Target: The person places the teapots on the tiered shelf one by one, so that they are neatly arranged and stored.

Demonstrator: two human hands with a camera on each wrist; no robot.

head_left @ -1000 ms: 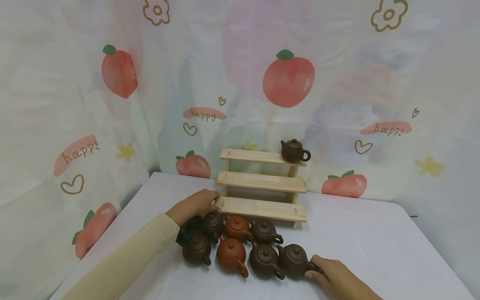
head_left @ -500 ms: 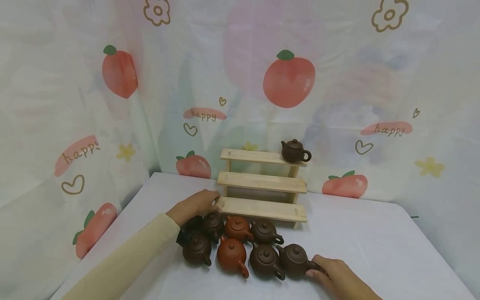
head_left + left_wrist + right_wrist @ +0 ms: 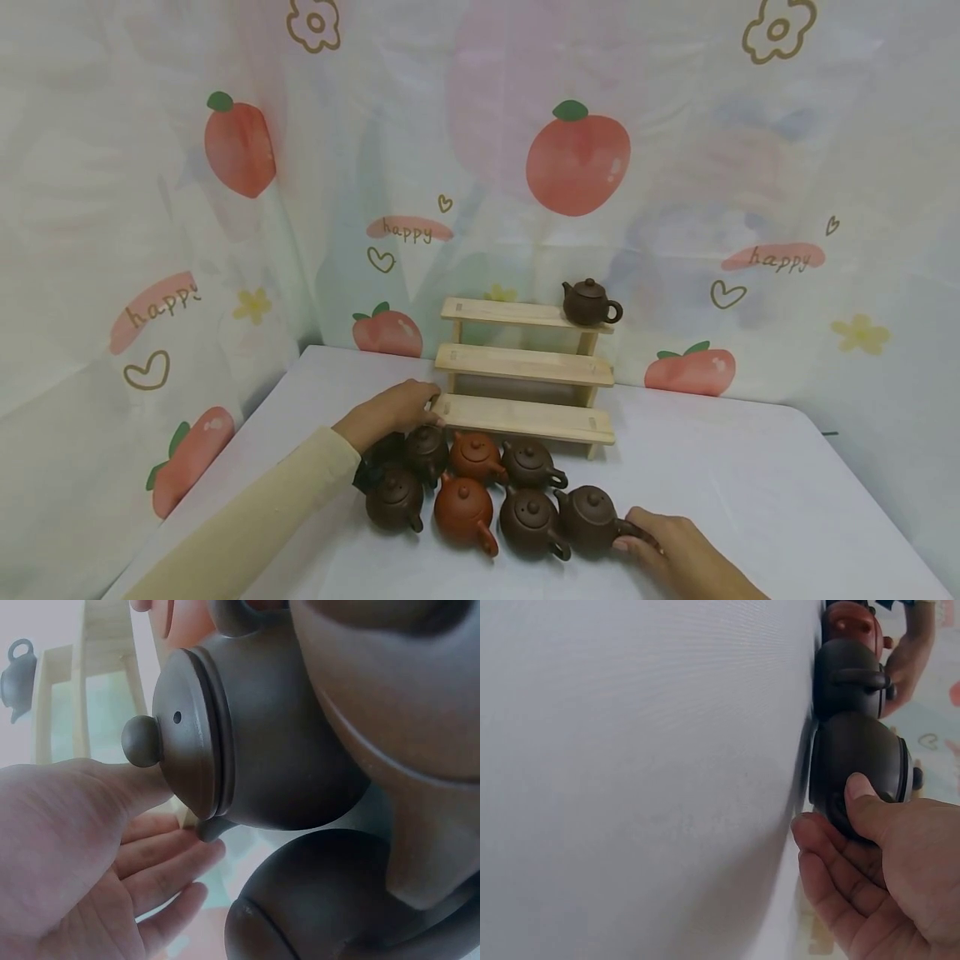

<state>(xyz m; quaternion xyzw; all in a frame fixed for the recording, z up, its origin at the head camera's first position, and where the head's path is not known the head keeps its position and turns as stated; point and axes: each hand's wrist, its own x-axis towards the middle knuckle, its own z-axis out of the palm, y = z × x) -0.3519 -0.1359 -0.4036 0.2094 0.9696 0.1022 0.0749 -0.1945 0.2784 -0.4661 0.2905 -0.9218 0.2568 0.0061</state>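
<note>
In the head view, the right hand (image 3: 678, 546) is edging away from the person very slightly since the earlier frame, and the dark brown teapot (image 3: 588, 521) is shifting with it; the left hand (image 3: 390, 411) is staying at the left end of the wooden shelf's (image 3: 525, 417) lowest step. The teapot is sitting upright at the front row's right end, its spout pointing left and away, its long axis slanting back to the handle at right, nearer the person. It's showing a rounded, matte body and a round-knobbed lid.

In the left wrist view, the fingers are extending loosely; the thumb tip is hiding behind a lid, so I can't tell whether it's gripping the shelf.

In the right wrist view, thumb and fingers are pinching the teapot's handle.
</note>
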